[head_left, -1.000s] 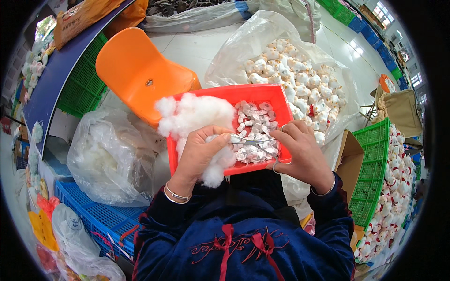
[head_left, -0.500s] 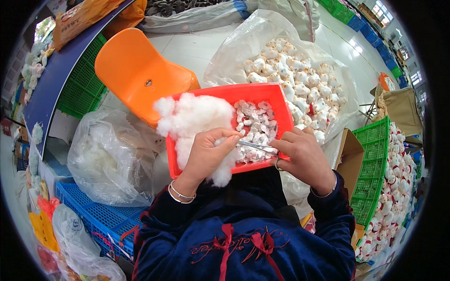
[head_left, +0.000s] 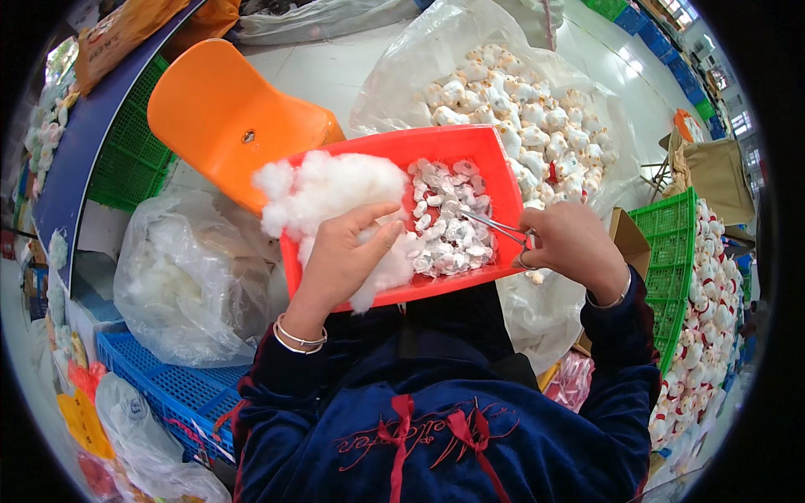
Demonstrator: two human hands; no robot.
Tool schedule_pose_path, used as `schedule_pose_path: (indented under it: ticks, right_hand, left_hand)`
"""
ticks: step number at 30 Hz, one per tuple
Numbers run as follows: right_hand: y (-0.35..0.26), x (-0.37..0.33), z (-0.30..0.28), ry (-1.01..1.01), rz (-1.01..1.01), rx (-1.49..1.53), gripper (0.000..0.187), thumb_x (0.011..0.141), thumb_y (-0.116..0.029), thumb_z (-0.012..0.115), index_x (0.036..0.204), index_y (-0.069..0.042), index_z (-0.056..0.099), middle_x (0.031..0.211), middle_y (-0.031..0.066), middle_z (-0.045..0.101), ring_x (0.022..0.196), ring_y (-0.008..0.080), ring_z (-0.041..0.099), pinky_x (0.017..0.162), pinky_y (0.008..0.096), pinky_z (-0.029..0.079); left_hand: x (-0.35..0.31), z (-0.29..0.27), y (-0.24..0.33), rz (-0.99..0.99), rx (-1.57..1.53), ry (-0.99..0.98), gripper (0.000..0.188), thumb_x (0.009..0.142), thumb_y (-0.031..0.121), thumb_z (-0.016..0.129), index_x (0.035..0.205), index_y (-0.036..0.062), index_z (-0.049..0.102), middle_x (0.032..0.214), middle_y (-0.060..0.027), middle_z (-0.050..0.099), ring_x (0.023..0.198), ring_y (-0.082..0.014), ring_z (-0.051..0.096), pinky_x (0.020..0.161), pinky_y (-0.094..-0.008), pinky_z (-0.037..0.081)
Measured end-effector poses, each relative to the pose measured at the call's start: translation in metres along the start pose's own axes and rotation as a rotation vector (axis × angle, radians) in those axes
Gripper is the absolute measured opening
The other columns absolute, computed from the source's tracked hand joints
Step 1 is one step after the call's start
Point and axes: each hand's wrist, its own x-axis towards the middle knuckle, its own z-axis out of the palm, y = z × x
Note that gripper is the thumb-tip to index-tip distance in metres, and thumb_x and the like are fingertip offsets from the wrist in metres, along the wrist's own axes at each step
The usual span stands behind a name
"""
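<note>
My right hand [head_left: 570, 247] grips long-nosed metal forceps [head_left: 496, 225] by their ring handles. Their tips point left into a heap of small whitish pieces [head_left: 453, 247], some with grey or red spots, in the right part of a red plastic tray [head_left: 402, 141]. Over the tray's left part, my left hand [head_left: 344, 256] is open, thumb and index finger apart, next to a mound of fluffy white stuffing [head_left: 340, 189]. The stuffing spills over the tray's left and near edges. Whether the left fingertips touch it, I cannot tell.
Behind the tray stands an orange chair [head_left: 243, 126]. A large clear bag of small white plush pieces [head_left: 537, 126] lies at the far right, with a green crate [head_left: 662, 268] nearer. On the left are a clear bag of stuffing [head_left: 184, 285] and a blue crate [head_left: 180, 390].
My hands have moved apart: the left drew back left, and the right went right with the forceps. The forceps tips now lie among the small pieces instead of by my left fingers.
</note>
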Motion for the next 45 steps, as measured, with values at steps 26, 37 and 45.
schedule_pose_path:
  ticks: [26, 37, 45]
  right_hand:
    - [0.010, -0.005, 0.004, 0.382, -0.439, 0.151, 0.030, 0.077, -0.018, 0.082, 0.104, -0.007, 0.076, 0.094, 0.0071, 0.066, 0.094, 0.0282, 0.061, 0.082, 0.0414, 0.044]
    - [0.006, -0.008, 0.029, 0.438, -0.576, 0.451, 0.036, 0.073, -0.011, 0.087, 0.105, -0.003, 0.075, 0.091, 0.0100, 0.068, 0.089, 0.0294, 0.065, 0.078, 0.0404, 0.049]
    - [0.012, -0.013, 0.036, 0.405, -0.508, 0.392, 0.036, 0.073, -0.011, 0.086, 0.106, -0.003, 0.075, 0.091, 0.0100, 0.068, 0.089, 0.0298, 0.065, 0.079, 0.0404, 0.050]
  left_hand:
    - [-0.008, 0.018, -0.020, -0.273, -0.454, -0.239, 0.026, 0.103, 0.015, 0.063, 0.120, -0.0036, 0.069, 0.097, -0.0043, 0.073, 0.089, -0.0066, 0.062, 0.085, -0.0223, 0.048]
    - [-0.017, 0.034, 0.000, -0.268, -0.923, -0.305, 0.039, 0.100, 0.010, 0.057, 0.135, -0.0066, 0.060, 0.118, -0.0188, 0.073, 0.059, -0.0047, 0.053, 0.051, -0.0189, 0.042]
    - [-0.020, 0.038, 0.001, -0.345, -0.927, -0.049, 0.030, 0.100, 0.009, 0.067, 0.127, -0.0016, 0.069, 0.083, -0.0020, 0.070, 0.058, -0.0030, 0.051, 0.052, -0.0177, 0.040]
